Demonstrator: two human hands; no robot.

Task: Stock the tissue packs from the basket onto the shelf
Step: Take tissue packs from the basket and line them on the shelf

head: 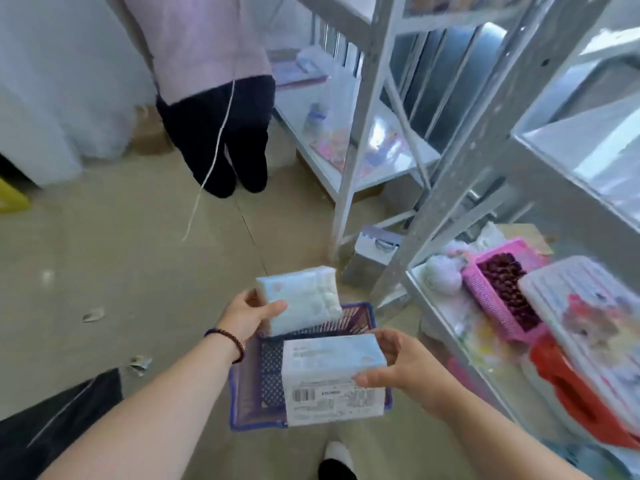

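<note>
Two tissue packs are held above a purple basket (249, 393) standing on the floor. The far pack (304, 299) is gripped by the left hand (247, 315), thumb on top. The near pack (332, 375), barcode facing up, is gripped at its right end by the right hand (408, 368). The white shelf (450, 327) stands to the right.

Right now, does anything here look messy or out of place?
Yes, a little. Scraps of litter lie scattered on the floor left of the purple basket, and a loose white cord trails down across the floor near another person's feet. The tissue packs in both hands look intact.
</note>
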